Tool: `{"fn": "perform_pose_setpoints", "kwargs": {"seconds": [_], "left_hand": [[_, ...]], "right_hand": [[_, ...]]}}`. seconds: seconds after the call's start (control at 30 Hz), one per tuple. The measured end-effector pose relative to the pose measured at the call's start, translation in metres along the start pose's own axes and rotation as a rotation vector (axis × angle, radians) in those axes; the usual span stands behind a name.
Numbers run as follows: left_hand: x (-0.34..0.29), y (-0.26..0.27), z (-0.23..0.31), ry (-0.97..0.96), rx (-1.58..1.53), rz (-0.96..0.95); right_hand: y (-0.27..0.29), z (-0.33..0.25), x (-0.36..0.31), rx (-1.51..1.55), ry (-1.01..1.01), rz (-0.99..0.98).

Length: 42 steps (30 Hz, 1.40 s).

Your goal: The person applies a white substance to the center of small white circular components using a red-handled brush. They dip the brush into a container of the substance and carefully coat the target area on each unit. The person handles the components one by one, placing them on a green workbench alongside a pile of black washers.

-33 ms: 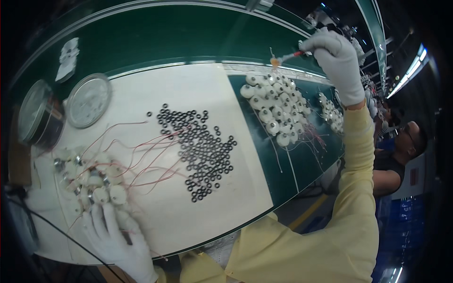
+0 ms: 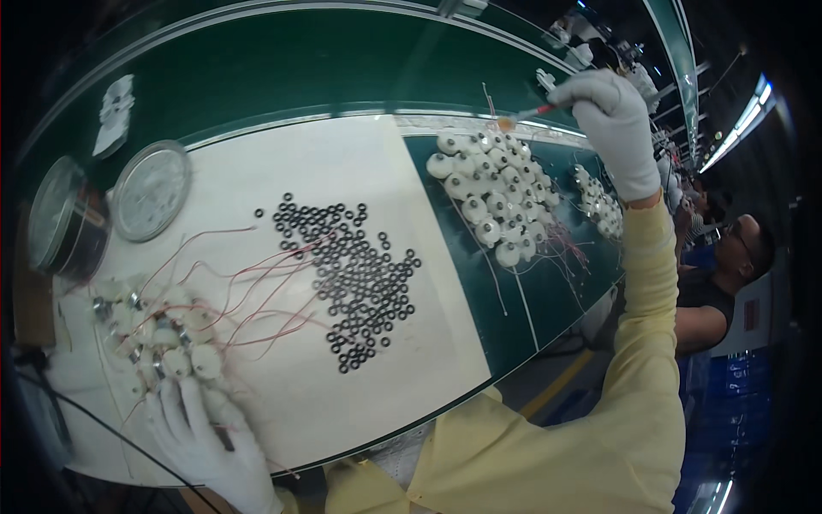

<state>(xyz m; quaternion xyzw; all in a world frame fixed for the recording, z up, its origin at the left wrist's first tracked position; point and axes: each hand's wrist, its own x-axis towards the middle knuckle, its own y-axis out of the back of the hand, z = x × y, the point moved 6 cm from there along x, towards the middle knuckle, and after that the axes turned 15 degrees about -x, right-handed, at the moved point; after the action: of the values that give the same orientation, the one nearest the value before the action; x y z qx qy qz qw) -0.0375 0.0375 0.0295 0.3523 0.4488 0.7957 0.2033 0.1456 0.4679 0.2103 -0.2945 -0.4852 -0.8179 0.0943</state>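
Note:
My right hand [image 2: 612, 128], in a white glove, is raised at the upper right. Its fingers close on the red handle of what looks like a small brush [image 2: 527, 114], whose tan tip [image 2: 507, 125] is over the far edge of a cluster of white round parts [image 2: 501, 184] with dark centre posts. I cannot tell whether the tip touches them. At the lower left my gloved left hand [image 2: 210, 445] lies with fingers stretched out. Its fingertips touch or nearly touch the near side of a pile of white-and-metal round parts [image 2: 205, 361] with thin red and white wires [image 2: 257, 283].
Many small black rings [image 2: 364, 278] lie on the white sheet [image 2: 428, 343]. At the left stand a clear tub [image 2: 68, 223] and its round lid [image 2: 151, 190]. A black cable [image 2: 111, 420] crosses near my left hand. More white parts [image 2: 598, 201] lie farther right; a person [image 2: 715, 283] is beyond.
The brush tip has come slightly lower, closer to the white round parts. The view has shifted a little; my left hand stays by the pile.

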Motion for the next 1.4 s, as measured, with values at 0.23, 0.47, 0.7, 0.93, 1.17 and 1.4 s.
{"fn": "perform_pose_setpoints", "kwargs": {"seconds": [0.23,0.47,0.7,0.93,1.17,1.4], "left_hand": [[-0.005,-0.013,-0.018,-0.018,-0.024,-0.019],[-0.001,-0.012,-0.018,-0.024,-0.041,-0.041],[0.009,-0.009,0.001,0.019,0.001,-0.039],[-0.009,-0.012,-0.024,-0.021,0.063,-0.065],[-0.010,-0.013,-0.026,0.098,-0.028,-0.043],[-0.005,-0.012,-0.017,0.060,-0.052,-0.048]], "right_hand": [[-0.023,0.036,-0.103,-0.239,-0.019,-0.048],[-0.054,0.045,-0.108,-0.251,0.007,-0.014],[-0.063,0.045,-0.108,-0.273,0.061,0.004],[-0.068,0.041,-0.102,-0.286,0.097,0.005],[-0.069,0.038,-0.102,-0.297,0.118,0.007],[-0.074,0.043,-0.109,-0.276,0.099,-0.028]]}}
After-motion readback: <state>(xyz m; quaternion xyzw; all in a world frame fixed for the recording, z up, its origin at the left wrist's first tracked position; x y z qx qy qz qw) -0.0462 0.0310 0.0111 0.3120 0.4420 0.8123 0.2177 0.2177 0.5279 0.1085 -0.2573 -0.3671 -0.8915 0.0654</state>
